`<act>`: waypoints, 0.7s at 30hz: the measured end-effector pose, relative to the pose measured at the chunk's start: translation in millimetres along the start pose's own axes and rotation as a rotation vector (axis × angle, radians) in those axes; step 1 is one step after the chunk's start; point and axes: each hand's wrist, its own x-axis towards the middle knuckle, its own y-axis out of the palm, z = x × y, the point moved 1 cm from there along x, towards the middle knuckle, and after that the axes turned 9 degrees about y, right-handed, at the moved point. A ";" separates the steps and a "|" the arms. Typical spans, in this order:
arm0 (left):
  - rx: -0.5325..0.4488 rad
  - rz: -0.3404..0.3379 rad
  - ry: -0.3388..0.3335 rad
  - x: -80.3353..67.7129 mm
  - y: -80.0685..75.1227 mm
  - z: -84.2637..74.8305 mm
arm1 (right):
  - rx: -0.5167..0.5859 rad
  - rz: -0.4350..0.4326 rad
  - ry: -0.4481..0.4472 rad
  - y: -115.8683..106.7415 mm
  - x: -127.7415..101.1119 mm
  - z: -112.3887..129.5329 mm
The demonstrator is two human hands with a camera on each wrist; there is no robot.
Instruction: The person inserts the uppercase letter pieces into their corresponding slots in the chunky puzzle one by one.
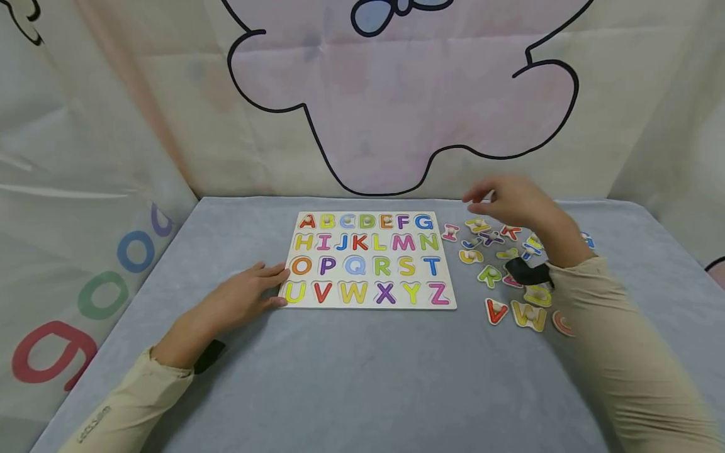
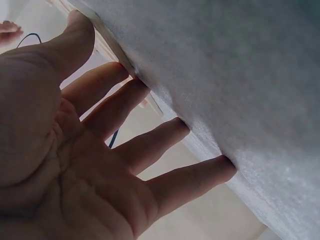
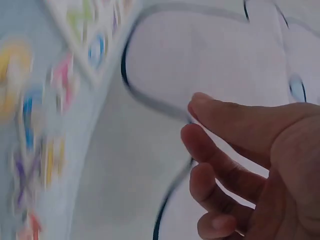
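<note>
- Right grip [image 1: 510, 198] hovers over the far side of the desk [image 1: 340, 377], its fingers bent loosely and thumb and index tips close but a little apart; nothing shows between them.
- Left grip [image 1: 249, 290] has its fingers spread and fairly straight, touching the near left part of the letter board [image 1: 419, 267] without closing round it.
- Lying flat, the letter board is just to the right of the left grip and to the left of the right grip, nearer the person than the latter.
- Loose letters lie scattered below the right grip and toward the person: a pink I piece [image 1: 450, 233] to its left, a yellow piece [image 1: 477, 225] whose letter is hard to read, a red K piece [image 1: 511, 233] and, farther toward the person, a red V piece [image 1: 496, 311] and a yellow W piece [image 1: 529, 316].
- Knobs seem to show on top-row letters, while the lower rows look unfilled; the step in hand is probably picking the next letter, perhaps in alphabetical order.
- Next, the right grip would need to lower onto one piece and pinch its knob, avoiding crowded neighbours, while the left grip steadies the letter board.
</note>
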 end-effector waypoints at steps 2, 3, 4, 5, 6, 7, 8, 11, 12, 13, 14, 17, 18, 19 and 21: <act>-0.001 0.001 0.001 -0.6 -0.5 1.1 | 0.008 -0.021 0.046 -7.8 -4.8 -24.5; -0.003 0.000 0.002 -0.8 -0.7 1.5 | 0.019 -0.030 0.077 -10.6 -6.7 -37.2; -0.006 0.000 0.001 -0.9 -0.9 1.8 | 0.027 -0.033 0.105 -12.6 -7.9 -50.1; -0.001 -0.005 0.007 -1.1 -1.6 1.8 | 0.032 -0.033 0.136 -13.8 -8.7 -62.1; -0.002 -0.010 0.010 -1.3 -1.9 2.2 | 0.041 -0.035 0.167 -14.4 -9.0 -73.3; -0.002 -0.012 0.014 -1.3 -1.6 1.7 | 0.053 -0.030 0.196 -13.4 -9.1 -84.5; -0.008 -0.012 0.009 -1.0 -1.3 1.5 | 0.063 -0.021 0.221 -12.1 -8.7 -94.4; -0.008 -0.014 0.013 -0.6 -0.7 0.9 | 0.078 -0.007 0.276 -6.3 -6.4 -117.7; -0.012 -0.013 0.012 -0.3 -0.1 1.1 | 0.081 -0.006 0.289 -4.2 -5.8 -123.6; -0.011 -0.010 0.014 0.0 -0.1 0.6 | 0.084 -0.003 0.299 -2.3 -5.4 -129.0; -0.011 -0.005 0.010 0.6 -0.2 0.2 | 0.082 -0.002 0.309 -0.6 -5.1 -133.6; -0.006 0.000 0.007 1.7 -1.1 -0.1 | 0.070 0.001 0.335 3.0 -3.1 -145.9; -0.008 0.001 0.003 1.6 -1.7 0.1 | 0.071 0.003 0.343 4.6 -2.1 -149.1; -0.011 0.005 -0.002 1.4 -2.2 0.4 | 0.079 0.011 0.359 6.3 -1.1 -151.7; -0.018 0.010 -0.011 0.8 -2.3 2.2 | 0.091 0.029 0.386 10.7 1.3 -156.1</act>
